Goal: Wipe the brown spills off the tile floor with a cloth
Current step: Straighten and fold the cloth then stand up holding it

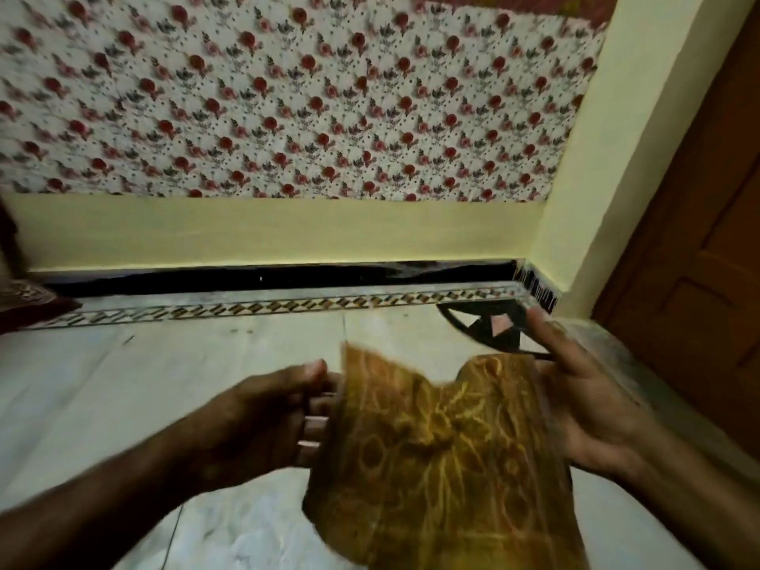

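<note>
Nearest, the cloth [444, 458], ochre with a paler leaf-and-loop pattern, hangs in the air between the two hands, above the tile floor [185, 388] and not touching it. The left hand [267, 417] has its grip curled at the cloth's left edge, fingertips bent in towards the fabric and thumb on top, so it seems to pinch that edge. The right hand [584, 405] lies along the cloth's right side with its fingers straight and spread, the forefinger pointing away; its thumb is hidden behind the cloth, so its grip looks spread, more a support than a hold. Both hands and the cloth are blurred.

Judging by this, the step in hand is readying the cloth, folding or bunching it into a pad; no wiping has begun. Next the cloth must come down flat on the tiles and be pressed over a spill. No plain brown spill shows here: a few small dark marks [234, 331] lie further out on the pale tiles, too small to name.

Beyond them runs a patterned border strip [246, 308], with a dark fan-shaped inlay [481, 318] in the far right corner, then black skirting [246, 277], a yellow wall [288, 228] and a red-flowered covering [288, 96] above. A wooden door [699, 240] stands at the right
</note>
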